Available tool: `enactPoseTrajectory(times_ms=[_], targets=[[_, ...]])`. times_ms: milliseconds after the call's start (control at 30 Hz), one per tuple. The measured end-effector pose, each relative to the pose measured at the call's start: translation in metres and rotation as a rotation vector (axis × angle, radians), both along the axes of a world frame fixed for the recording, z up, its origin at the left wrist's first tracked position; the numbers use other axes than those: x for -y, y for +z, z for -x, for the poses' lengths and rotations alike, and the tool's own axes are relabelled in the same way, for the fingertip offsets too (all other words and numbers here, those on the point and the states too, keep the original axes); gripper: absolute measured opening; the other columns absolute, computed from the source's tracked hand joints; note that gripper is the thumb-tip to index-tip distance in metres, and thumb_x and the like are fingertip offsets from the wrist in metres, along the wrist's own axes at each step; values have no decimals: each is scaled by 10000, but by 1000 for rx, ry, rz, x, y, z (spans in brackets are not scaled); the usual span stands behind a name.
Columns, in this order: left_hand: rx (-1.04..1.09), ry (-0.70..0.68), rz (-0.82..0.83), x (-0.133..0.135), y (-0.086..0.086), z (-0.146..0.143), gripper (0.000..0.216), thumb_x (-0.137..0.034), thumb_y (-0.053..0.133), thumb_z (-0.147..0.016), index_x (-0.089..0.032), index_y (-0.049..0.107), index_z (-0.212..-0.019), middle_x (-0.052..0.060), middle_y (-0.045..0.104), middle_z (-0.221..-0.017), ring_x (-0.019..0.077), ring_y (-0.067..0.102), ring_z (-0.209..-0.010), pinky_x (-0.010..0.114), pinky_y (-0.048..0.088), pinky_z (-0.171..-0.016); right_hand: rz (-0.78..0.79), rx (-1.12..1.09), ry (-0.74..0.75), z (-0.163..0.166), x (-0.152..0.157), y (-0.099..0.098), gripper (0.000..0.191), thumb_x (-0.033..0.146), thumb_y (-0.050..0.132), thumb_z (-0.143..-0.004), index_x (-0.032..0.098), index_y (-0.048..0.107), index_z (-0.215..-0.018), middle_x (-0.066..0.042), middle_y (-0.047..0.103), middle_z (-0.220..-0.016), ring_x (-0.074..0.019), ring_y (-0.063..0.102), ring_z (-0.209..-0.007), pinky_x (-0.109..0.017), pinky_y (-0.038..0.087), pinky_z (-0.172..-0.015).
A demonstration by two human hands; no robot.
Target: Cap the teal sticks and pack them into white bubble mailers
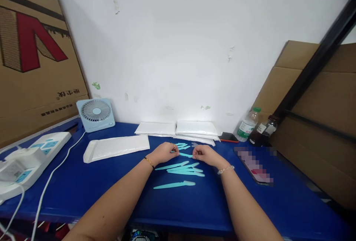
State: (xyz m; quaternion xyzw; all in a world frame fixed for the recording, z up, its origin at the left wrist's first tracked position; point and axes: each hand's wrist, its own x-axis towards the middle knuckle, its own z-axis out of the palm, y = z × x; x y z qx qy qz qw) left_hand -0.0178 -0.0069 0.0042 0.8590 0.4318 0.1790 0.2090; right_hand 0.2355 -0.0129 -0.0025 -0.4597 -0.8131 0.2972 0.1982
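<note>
My left hand [164, 151] and my right hand [202, 155] are both closed on the ends of one thin teal plastic stick [185, 154], held between them just above the blue table [83, 192]. Several more teal sticks [185, 168] lie flat in a loose row right below my hands, and one teal stick [174, 185] lies apart, nearer to me. A few more teal pieces [182, 146] sit just behind my left hand.
White padded mailers [116, 147] lie to the left, with stacks of them [194, 129] at the wall. A small blue fan [96, 113], a power strip [36, 152] with cables, two bottles [247, 124], phones [254, 167] and cardboard boxes [319, 122] surround the work area.
</note>
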Motion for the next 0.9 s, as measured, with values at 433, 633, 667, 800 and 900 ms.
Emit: enactPoseTrajectory(times_ms=[433, 633, 667, 800, 900], targets=[[14, 236, -174, -10, -1, 14, 260, -377, 563, -786, -234, 673, -973, 38, 683, -936, 204, 604, -887, 260, 407, -733, -215, -66, -147, -3, -2, 3, 181, 350, 629, -769, 188, 680, -831, -43, 601, -855, -151, 518, -700, -261, 418, -644], [-26, -7, -21, 1, 6, 7, 305, -476, 593, -753, -196, 680, -836, 14, 663, -780, 142, 581, -678, 218, 371, -579, -111, 17, 151, 30, 12, 0, 180, 336, 697, -733, 186, 640, -814, -14, 531, -814, -126, 488, -691, -229, 395, -605], [-38, -50, 12, 2, 6, 7, 313, -483, 597, -749, -194, 683, -834, 8, 659, -753, 133, 572, -652, 213, 359, -559, -105, 23, 150, 31, 11, -2, 164, 324, 687, -742, 182, 629, -799, -9, 524, -801, -121, 483, -683, -226, 389, -600], [-79, -115, 62, 2, 6, 6, 232, -385, 579, -773, -192, 705, -804, 3, 656, -696, 115, 542, -606, 207, 332, -533, -68, 2, 77, 24, 5, -6, 130, 300, 630, -784, 174, 605, -775, 6, 522, -728, -110, 468, -634, -223, 371, -574], [-91, -86, 18, 1, 5, 5, 202, -336, 571, -772, -197, 713, -808, 7, 672, -736, 120, 552, -633, 208, 332, -545, -50, -28, 5, 17, 1, -6, 128, 294, 610, -788, 168, 604, -772, 5, 539, -710, -111, 472, -621, -228, 372, -569]])
